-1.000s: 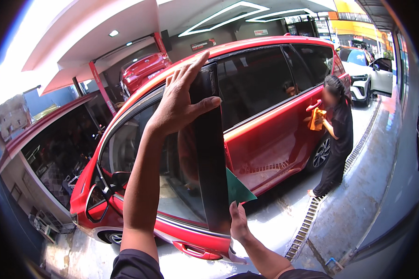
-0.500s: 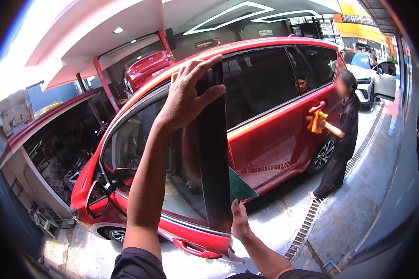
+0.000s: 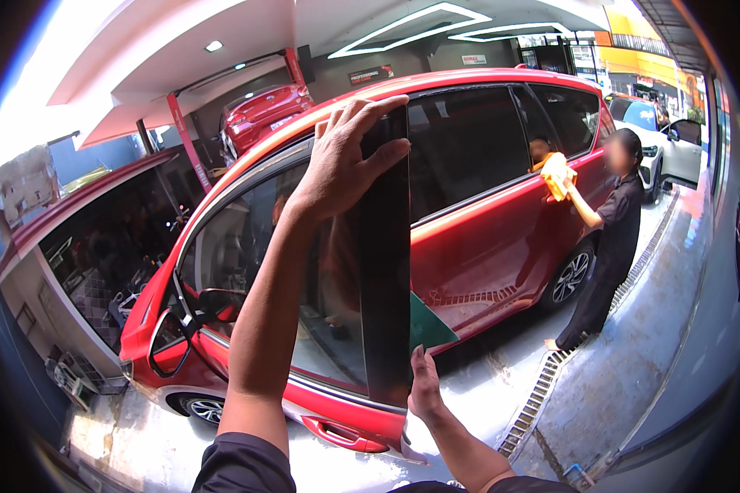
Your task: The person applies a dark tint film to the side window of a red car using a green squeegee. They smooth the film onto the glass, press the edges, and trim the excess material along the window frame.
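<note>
The red car's front door (image 3: 337,394) stands open in front of me, with a glossy black strip (image 3: 384,279) along its rear window pillar. High on that pillar, my left hand (image 3: 345,160) grips the door frame. Its index finger reaches the top corner and the thumb lies against the rear edge. Lower down, my right hand (image 3: 425,386) holds the door's rear edge with the thumb pointing up, its other fingers partly hidden. Just above this thumb, a flat green pointed piece (image 3: 432,324) sticks out past the edge; what it belongs to is hidden.
A co-worker (image 3: 608,230) in dark clothes holds an orange cloth (image 3: 559,174) against the rear door (image 3: 485,246). A drain grate (image 3: 543,403) crosses the wet floor on the right. Behind are another red car (image 3: 263,115) and a white car (image 3: 674,152).
The co-worker's orange cloth has moved up from the rear door handle to just below the window. My view has shifted slightly; both my hands keep their places on the door.
</note>
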`<act>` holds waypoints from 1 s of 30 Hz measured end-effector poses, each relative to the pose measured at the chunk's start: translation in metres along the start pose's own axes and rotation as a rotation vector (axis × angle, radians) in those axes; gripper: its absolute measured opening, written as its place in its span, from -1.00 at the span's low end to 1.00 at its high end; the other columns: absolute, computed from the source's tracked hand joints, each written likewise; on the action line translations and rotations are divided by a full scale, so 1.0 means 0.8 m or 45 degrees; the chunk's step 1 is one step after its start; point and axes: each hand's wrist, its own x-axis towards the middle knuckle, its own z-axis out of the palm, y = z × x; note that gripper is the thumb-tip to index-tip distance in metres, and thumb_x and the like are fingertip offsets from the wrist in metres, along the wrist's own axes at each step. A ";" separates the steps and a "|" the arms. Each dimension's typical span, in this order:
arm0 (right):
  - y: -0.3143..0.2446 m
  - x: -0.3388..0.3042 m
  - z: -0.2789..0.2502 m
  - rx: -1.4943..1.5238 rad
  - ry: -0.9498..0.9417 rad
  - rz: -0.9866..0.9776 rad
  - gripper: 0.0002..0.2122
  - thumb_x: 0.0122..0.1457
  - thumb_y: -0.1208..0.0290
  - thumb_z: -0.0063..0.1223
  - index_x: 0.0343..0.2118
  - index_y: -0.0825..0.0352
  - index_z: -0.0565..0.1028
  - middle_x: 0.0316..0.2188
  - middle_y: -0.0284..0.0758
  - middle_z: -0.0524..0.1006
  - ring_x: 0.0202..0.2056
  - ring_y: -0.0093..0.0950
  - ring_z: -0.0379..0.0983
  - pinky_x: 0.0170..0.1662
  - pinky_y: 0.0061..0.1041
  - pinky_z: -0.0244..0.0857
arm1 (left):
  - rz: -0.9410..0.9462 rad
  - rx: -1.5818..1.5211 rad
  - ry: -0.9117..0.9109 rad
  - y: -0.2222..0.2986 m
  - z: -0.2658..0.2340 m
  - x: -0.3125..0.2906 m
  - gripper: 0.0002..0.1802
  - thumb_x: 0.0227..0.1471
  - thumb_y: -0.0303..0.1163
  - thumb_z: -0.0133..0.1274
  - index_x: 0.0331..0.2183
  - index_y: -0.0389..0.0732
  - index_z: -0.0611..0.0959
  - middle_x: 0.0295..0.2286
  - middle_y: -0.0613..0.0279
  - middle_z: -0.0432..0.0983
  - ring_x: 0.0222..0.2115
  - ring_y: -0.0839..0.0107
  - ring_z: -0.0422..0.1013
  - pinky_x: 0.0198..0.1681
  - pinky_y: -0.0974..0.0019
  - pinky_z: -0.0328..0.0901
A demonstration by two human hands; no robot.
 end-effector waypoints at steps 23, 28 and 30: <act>-0.011 -0.008 0.014 -0.016 0.220 0.050 -0.28 0.42 -0.13 -0.15 0.33 0.47 0.14 0.33 -0.20 0.26 0.39 -0.43 0.06 0.45 -0.40 -0.21 | -0.015 0.047 0.141 0.006 0.006 -0.003 -0.53 0.27 -0.07 0.06 0.15 0.02 0.54 -0.01 0.13 0.46 0.06 0.12 0.35 0.25 0.10 0.07; 0.019 -0.008 -0.015 -0.046 0.381 0.008 -0.25 0.38 -0.14 -0.07 0.34 0.46 0.17 0.35 -0.23 0.25 0.39 -0.44 0.03 0.45 -0.39 -0.26 | -0.136 -0.041 0.213 0.006 0.018 0.001 -0.48 0.25 0.01 0.08 0.15 0.02 0.56 -0.02 0.12 0.47 0.08 0.10 0.33 0.23 0.06 0.07; 0.020 -0.004 -0.012 -0.043 0.418 0.010 -0.24 0.37 -0.14 -0.04 0.35 0.45 0.18 0.37 -0.24 0.22 0.40 -0.45 0.00 0.46 -0.39 -0.28 | 0.072 -0.041 0.188 -0.007 0.000 -0.008 -0.42 0.21 0.09 0.10 0.19 0.10 0.54 -0.03 0.19 0.46 0.04 0.16 0.37 0.16 0.04 0.10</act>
